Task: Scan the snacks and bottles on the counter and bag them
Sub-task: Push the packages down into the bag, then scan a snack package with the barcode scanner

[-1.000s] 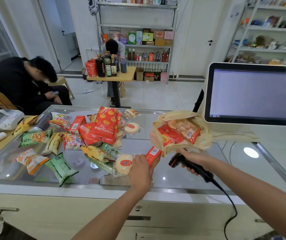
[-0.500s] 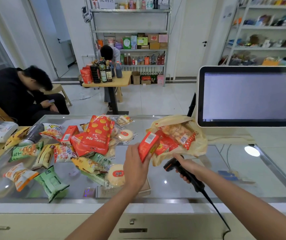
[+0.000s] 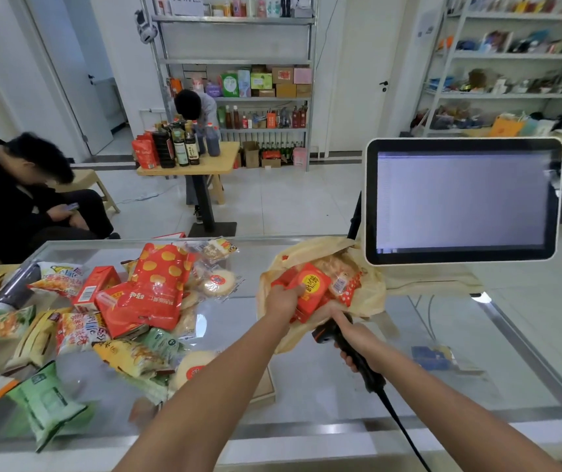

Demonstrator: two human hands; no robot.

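The glass counter [image 3: 306, 386] is stretching right across in front of the person, and the white-framed screen [image 3: 463, 199] is standing at its far right, glowing pale and blank. Left of centre the snacks [image 3: 129, 321] are lying in a loose heap on the glass. A big red pouch [image 3: 160, 277] with orange dots is sprawling on top, a green packet [image 3: 48, 403] is lying toward the near edge, and a round cracker [image 3: 218, 282] in clear wrap is sitting at the heap's right side. Between heap and screen the tan bag [image 3: 373, 301] is slumping open on the counter, with red wrappers [image 3: 349, 284] already showing inside. Now the action: the left hand [image 3: 283, 299] is gripping a red box [image 3: 311, 291] with a yellow circle, fingers curled round its left edge. The box is sitting right in the bag's mouth, over those wrappers, though whether it is resting on them I cannot tell. Just below, the right hand [image 3: 357, 338] is clenching the black scanner [image 3: 323, 333] by its handle. The scanner's head is lying just beside the bag's near edge and pointing left. Its cable [image 3: 405, 434] is trailing off toward the counter's near edge.
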